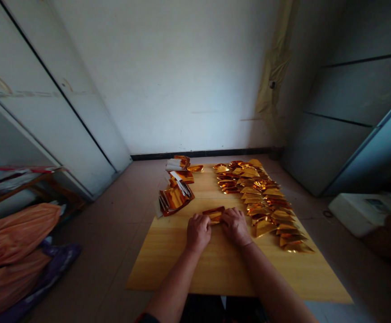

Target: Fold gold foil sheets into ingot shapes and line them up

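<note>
A sheet of shiny gold foil paper [214, 214], partly folded, lies at the middle of the wooden table. My left hand [199, 229] grips its left end with curled fingers. At the other end my right hand [235, 225] is closed on the same paper. Ahead and to the left sits a stack of gold foil paper [175, 198] with white backing showing at its edges. Many folded gold foil pieces [261, 197] lie in overlapping rows on the right side of the table.
The wooden table [222, 264] stands before a white wall. Cabinets rise on the left [43, 85] and on the right [346, 98]. Orange and purple bags [16, 242] lie at the lower left, and a white box [360, 213] is on the floor at right.
</note>
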The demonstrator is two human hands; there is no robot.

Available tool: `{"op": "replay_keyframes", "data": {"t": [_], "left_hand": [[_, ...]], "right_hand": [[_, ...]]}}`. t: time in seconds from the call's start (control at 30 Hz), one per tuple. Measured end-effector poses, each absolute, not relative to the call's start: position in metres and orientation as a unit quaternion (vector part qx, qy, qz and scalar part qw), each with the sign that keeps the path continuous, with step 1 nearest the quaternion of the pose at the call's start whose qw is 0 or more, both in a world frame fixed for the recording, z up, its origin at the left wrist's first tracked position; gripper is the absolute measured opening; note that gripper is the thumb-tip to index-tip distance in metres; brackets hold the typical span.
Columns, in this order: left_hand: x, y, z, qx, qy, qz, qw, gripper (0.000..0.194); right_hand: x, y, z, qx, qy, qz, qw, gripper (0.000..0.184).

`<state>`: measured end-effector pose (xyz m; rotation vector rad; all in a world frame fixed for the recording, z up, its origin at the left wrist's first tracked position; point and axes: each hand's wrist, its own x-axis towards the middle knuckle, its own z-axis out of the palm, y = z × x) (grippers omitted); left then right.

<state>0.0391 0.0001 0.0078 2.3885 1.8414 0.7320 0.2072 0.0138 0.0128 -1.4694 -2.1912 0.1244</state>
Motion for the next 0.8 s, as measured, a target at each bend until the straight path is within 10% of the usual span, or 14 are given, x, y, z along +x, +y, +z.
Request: {"op": "replay_keyframes", "data": {"t": [0.8], "left_hand": [[0.021, 0.018, 0.003, 0.742, 0.588, 0.302, 0.107, 0.012]], "right_hand": [[0.212, 0.031, 0.013, -0.599, -0.760, 0.129, 0.218, 0.018]]}}
